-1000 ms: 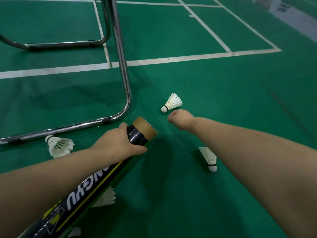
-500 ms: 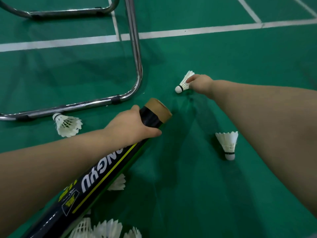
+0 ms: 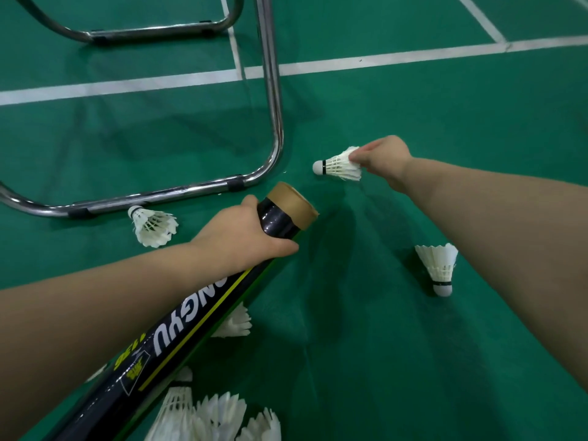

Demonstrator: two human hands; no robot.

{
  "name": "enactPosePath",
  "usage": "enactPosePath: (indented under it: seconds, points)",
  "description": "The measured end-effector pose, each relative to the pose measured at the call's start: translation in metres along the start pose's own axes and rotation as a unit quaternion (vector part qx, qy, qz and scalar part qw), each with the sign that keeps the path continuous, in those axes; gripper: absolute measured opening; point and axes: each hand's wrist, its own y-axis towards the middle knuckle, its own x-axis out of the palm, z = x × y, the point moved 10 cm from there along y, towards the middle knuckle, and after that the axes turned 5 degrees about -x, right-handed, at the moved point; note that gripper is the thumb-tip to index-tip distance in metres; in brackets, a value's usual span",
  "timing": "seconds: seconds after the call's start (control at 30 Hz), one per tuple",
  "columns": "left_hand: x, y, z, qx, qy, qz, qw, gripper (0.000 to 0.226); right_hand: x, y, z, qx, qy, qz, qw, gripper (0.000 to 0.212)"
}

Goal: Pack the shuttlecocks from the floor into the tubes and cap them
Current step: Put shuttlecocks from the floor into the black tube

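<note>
Shuttlecocks of white feather with rounded white cork tips lie scattered over the green court floor [image 3: 366,361], which is crossed by white painted lines [image 3: 397,57]. A chrome tubular metal frame [image 3: 273,122] stands on the floor at the upper left, its bent foot rail running along the ground.

A long black cardboard tube [image 3: 178,326] with white and yellow lettering slants from the lower left up toward the middle, its brown uncapped mouth [image 3: 294,202] pointing up and to the right. The person's left hand [image 3: 241,237] is wrapped fully around the tube just below that mouth, thumb on the near side.

The right hand [image 3: 381,160] reaches out beyond the tube mouth, its fingertips pinched closed on the feather skirt of one white shuttlecock [image 3: 337,165], which lies sideways with its cork tip pointing left. Whether it rests on the floor or is just above it cannot be told.

A cluster of white shuttlecocks [image 3: 216,415] is heaped at the bottom edge beside the tube. Another shuttlecock [image 3: 234,323] peeks out from under the tube's right side. A loose shuttlecock [image 3: 152,226] lies just beside the frame's foot rail, cork tip toward the rail. A further shuttlecock [image 3: 440,265] lies near the right forearm, cork tip pointing toward the camera.
</note>
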Motion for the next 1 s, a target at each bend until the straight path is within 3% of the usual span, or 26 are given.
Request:
enactPosePath:
  seconds: [0.03,0.17,0.3,0.4,0.63,1.0]
  points:
    - [-0.002,-0.002,-0.003,-0.003,0.002,0.002,1.0,0.063,-0.001,-0.003,-0.007,-0.018,0.004,0.003,1.0,0.005]
    - [-0.011,-0.013,-0.015,-0.016,0.001,0.005,1.0,0.063,0.001,-0.025,-0.035,-0.058,0.044,-0.024,0.997,0.018]
    - [-0.021,-0.032,-0.027,-0.027,0.0,0.019,0.999,0.064,0.034,-0.083,-0.075,-0.074,0.159,-0.175,0.969,0.017]
    - [-0.028,-0.048,-0.034,-0.026,-0.006,0.031,0.999,0.063,0.058,-0.129,-0.096,-0.1,0.128,-0.252,0.954,0.017]
    - [-0.047,-0.091,-0.048,-0.03,0.002,0.06,0.998,0.065,0.093,-0.208,-0.137,-0.136,0.153,-0.316,0.926,0.022]
    - [-0.065,-0.203,-0.082,-0.021,0.002,0.079,0.997,0.061,0.114,-0.339,-0.157,-0.08,0.078,-0.455,0.884,0.01]
